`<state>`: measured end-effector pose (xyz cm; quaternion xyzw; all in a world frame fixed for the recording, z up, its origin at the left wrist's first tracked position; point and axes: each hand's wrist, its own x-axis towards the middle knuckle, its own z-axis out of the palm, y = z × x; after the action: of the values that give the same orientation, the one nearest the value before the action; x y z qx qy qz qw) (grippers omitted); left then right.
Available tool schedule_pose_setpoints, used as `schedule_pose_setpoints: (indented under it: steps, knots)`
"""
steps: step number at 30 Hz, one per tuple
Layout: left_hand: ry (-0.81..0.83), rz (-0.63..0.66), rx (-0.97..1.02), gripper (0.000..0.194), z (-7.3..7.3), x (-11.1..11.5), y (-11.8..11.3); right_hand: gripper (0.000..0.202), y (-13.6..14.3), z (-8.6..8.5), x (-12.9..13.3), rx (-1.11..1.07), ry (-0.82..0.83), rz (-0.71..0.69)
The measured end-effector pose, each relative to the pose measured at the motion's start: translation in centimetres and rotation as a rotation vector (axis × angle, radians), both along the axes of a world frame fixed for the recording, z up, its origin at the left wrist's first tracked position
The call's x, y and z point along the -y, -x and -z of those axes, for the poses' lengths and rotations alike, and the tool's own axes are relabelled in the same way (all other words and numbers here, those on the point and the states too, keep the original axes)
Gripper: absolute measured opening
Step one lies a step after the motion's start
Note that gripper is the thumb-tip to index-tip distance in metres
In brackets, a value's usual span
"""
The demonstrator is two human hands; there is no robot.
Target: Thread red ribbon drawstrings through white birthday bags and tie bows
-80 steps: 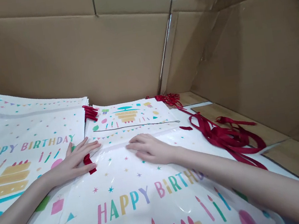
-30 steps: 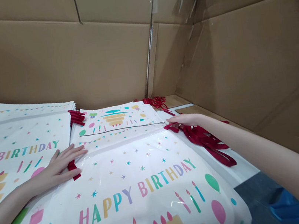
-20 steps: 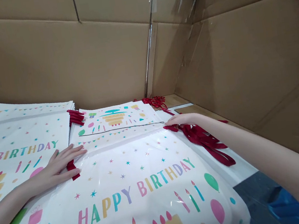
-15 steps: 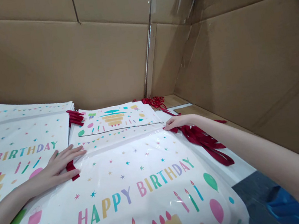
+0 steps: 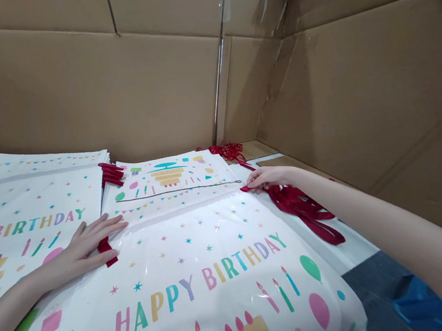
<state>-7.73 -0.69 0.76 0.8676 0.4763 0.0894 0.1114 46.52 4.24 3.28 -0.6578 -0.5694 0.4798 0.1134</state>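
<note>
A large white plastic bag (image 5: 215, 238) printed with HAPPY BIRTHDAY, candles and balloons lies flat before me. Across its folded top runs a thin dark cord (image 5: 179, 190). My left hand (image 5: 84, 249) rests with fingers stretched over the bag's left edge, by a short red ribbon piece (image 5: 107, 253). At the right edge my right hand (image 5: 266, 178) pinches the end of a red ribbon, its tip showing at the fingertips against the bag. Just below that hand hangs a bunch of red ribbons (image 5: 305, 214).
More printed bags (image 5: 27, 200) lie stacked on the left, with red ribbon ends (image 5: 112, 173) beside them. A red ribbon pile (image 5: 229, 150) sits at the back. Cardboard walls (image 5: 110, 88) stand behind and to the right. Something blue (image 5: 422, 301) lies low at the right.
My right hand has shifted very slightly, and less of the ribbon shows under its fingers. My left hand has stayed in place.
</note>
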Motion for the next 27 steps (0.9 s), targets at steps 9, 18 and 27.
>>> schedule_pose_setpoints:
  steps: [9,18,27]
  knots:
    - [0.022,0.014,0.017,0.061,0.0,-0.1,0.1,0.032,-0.7,-0.7,1.2,0.061,-0.131,0.123]
    - [0.017,0.018,-0.007,0.060,0.2,-0.6,0.4,0.036,-2.0,-0.4,1.3,0.051,-0.152,0.171]
    - [0.016,0.006,-0.026,0.060,0.2,-0.6,0.4,0.044,-2.3,-0.6,2.0,0.004,-0.191,0.137]
